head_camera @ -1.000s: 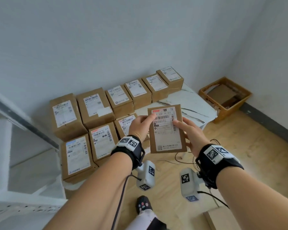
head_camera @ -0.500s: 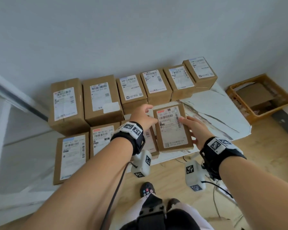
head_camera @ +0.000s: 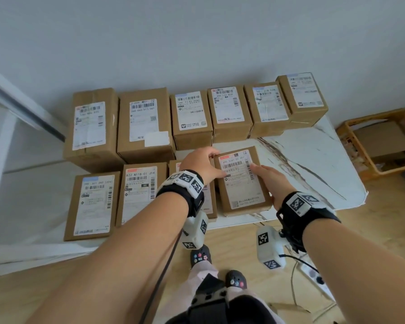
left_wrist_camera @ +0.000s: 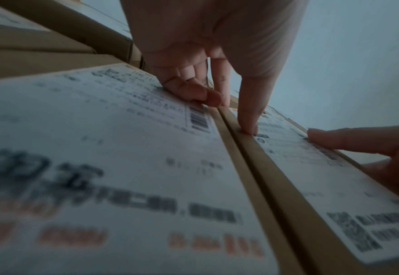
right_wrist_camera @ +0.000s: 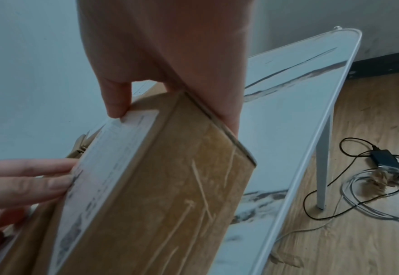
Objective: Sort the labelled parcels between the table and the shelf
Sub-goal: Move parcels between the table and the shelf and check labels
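R hand (head_camera: 268, 183) grips parcel (head_camera: 243, 195), L hand (head_camera: 200, 163) flat on it. Near end maybe overhangs table (head_camera: 313, 160); could tip off.

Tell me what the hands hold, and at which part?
The parcel: right hand grips its right edge, thumb on top; left hand touches its far left corner.

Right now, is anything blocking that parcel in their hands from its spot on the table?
Nothing visible does. The parcel, gripped by the right hand and touched by the left hand, is already down at a bare patch of the table, close beside the front row's next parcel. Whether it lies fully flat, I cannot tell.
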Action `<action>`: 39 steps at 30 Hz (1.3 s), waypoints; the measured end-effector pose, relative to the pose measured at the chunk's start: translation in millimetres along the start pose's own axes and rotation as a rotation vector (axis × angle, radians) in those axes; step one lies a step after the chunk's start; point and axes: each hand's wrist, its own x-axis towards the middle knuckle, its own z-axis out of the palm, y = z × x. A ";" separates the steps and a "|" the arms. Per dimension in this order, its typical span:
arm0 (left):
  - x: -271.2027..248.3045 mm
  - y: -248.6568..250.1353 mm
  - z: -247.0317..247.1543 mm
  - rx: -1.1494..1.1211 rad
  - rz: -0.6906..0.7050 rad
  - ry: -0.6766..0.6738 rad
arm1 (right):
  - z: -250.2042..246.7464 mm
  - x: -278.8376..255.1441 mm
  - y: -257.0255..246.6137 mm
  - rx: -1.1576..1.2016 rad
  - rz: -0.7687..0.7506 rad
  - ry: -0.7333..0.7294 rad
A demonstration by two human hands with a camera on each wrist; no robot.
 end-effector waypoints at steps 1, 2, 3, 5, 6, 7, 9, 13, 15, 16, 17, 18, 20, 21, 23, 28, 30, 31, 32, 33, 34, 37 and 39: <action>0.0 0.6 0.2 -0.002 -0.006 0.001 | 0.0 1.0 -0.3 -0.021 0.002 -0.009; -0.2 0.9 0.6 0.001 -0.012 0.005 | 0.2 0.4 -1.4 -0.037 0.001 -0.019; -0.2 0.8 1.3 0.007 -0.017 0.008 | 0.6 -1.5 -3.0 -0.051 -0.002 -0.028; -0.7 1.3 3.1 0.013 -0.026 0.010 | 0.5 -6.8 -6.2 -0.092 0.001 -0.045; -1.0 2.2 3.9 0.011 -0.030 0.008 | -0.4 -8.1 -6.9 -0.114 0.006 -0.049; -1.3 3.2 4.8 0.009 -0.034 0.006 | -1.5 -9.2 -7.6 -0.138 0.005 -0.052; -3.1 4.7 6.8 0.011 -0.041 0.013 | -3.7 -11.8 -10.8 -0.165 -0.014 -0.051; -8.1 8.8 7.8 0.020 -0.048 0.030 | -5.4 -18.3 -21.7 -0.242 -0.089 -0.047; -11.3 12.0 6.6 0.032 -0.049 0.042 | -7.4 -22.4 -25.3 -0.277 -0.121 -0.036; -13.8 14.0 5.4 0.037 -0.048 0.052 | -8.2 -28.1 -28.4 -0.310 -0.151 -0.021; -16.8 16.1 3.8 0.041 -0.047 0.066 | -9.6 -34.7 -31.6 -0.355 -0.190 -0.003; -20.4 18.0 2.2 0.043 -0.048 0.085 | -11.0 -40.3 -34.0 -0.420 -0.233 0.016; -28.7 21.4 -0.1 0.046 -0.056 0.129 | -13.6 -46.9 -36.7 -0.553 -0.332 0.040; -33.9 22.7 -0.6 0.052 -0.065 0.148 | -13.5 -52.1 -38.9 -0.611 -0.386 0.045; -46.8 23.7 -0.3 0.072 -0.096 0.174 | -11.7 -60.8 -41.9 -0.749 -0.498 0.051; -89.1 13.4 -7.1 0.135 -0.145 0.193 | 8.4 -82.9 -39.2 -1.051 -0.715 0.010; -104.9 5.8 -13.0 0.169 -0.194 0.188 | 19.9 -91.7 -35.4 -1.121 -0.761 -0.009; -115.3 -1.7 -17.0 0.168 -0.223 0.193 | 29.1 -98.0 -33.1 -1.141 -0.783 -0.030; -125.5 -9.0 -21.1 0.153 -0.246 0.191 | 38.7 -103.2 -30.3 -1.150 -0.804 -0.054; -136.0 -16.9 -24.5 0.130 -0.267 0.191 | 48.4 -109.0 -28.1 -1.156 -0.821 -0.080; -146.7 -25.5 -26.9 0.108 -0.291 0.194 | 58.6 -114.4 -25.6 -1.161 -0.837 -0.107; -179.5 -54.0 -28.9 0.058 -0.372 0.224 | 90.8 -133.2 -17.7 -1.217 -0.884 -0.189; -200.8 -73.5 -31.8 0.035 -0.410 0.248 | 114.8 -148.1 -11.9 -1.240 -0.893 -0.232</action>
